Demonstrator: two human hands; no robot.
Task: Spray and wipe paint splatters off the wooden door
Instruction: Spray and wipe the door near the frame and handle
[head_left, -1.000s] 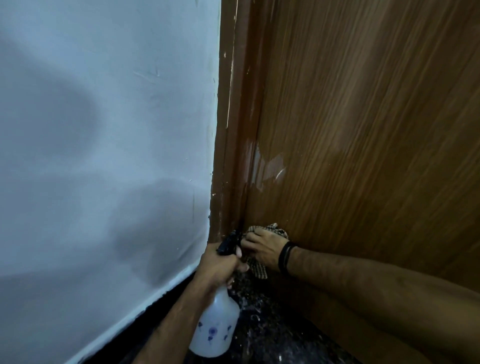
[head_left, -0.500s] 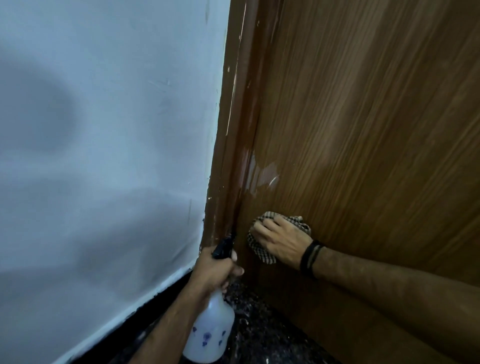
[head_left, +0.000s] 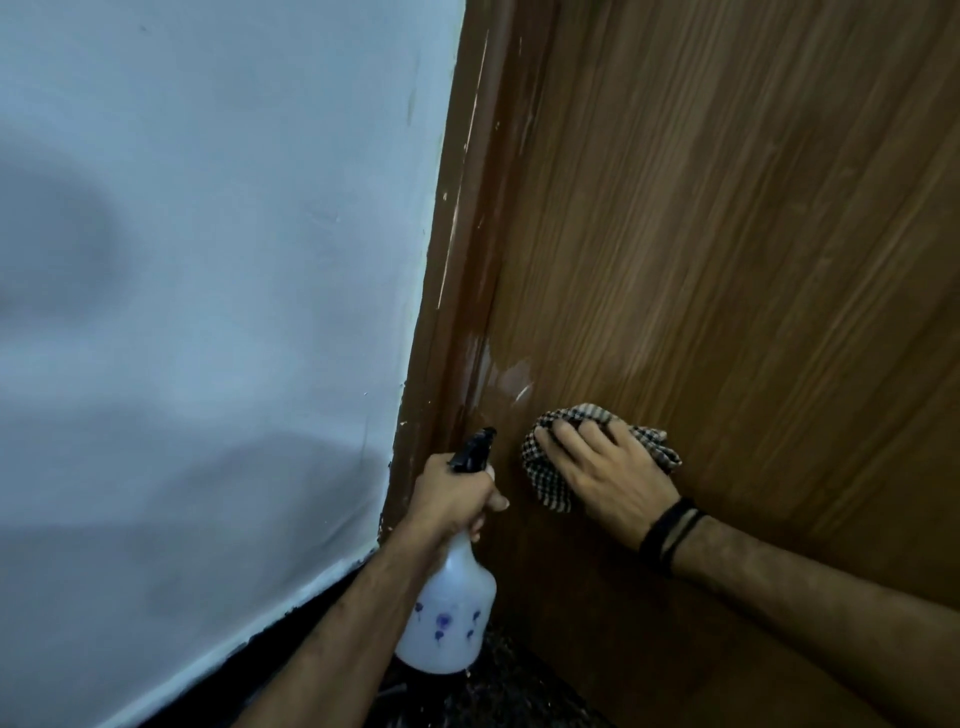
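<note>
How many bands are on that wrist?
2: a thick black band and a thinner one beside it, both on the right wrist. The left wrist is bare.

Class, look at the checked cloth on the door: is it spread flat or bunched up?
Bunched up. The checked cloth shows folds and crumpled edges under the right hand pressing it to the door.

Door (head_left: 727, 234): mid-brown wood with fine, streaked vertical grain and one pale glossy patch; door frame (head_left: 470, 270) darker reddish-brown, flecked with thin white paint marks. Cloth (head_left: 545, 475): small black-and-cream check; spray bottle (head_left: 449, 618) translucent white with small blue-purple flower prints and a black nozzle. Wall (head_left: 208, 260): plain pale blue-white, with soft grey shadows; wristbands (head_left: 667, 535) black; floor (head_left: 498, 691) black, speckled.
</note>
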